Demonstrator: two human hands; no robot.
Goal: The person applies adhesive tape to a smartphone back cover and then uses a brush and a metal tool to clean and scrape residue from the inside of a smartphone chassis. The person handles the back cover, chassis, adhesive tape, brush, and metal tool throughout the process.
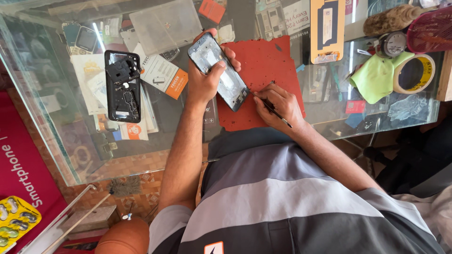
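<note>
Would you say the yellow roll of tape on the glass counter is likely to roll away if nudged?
Probably not: the yellow roll of tape seems to lie flat on its side on the glass counter, so it would likely slide. It looks light, with a hollow core, and rigid enough to lift by its rim.

1. We saw a white and orange box (162,75) lying flat under the glass, left of centre.
2. A tall orange and black card package (326,29) lay at the top.
3. A yellow blister pack (16,221) sat at the bottom left corner on a magenta sign (19,174).
</note>
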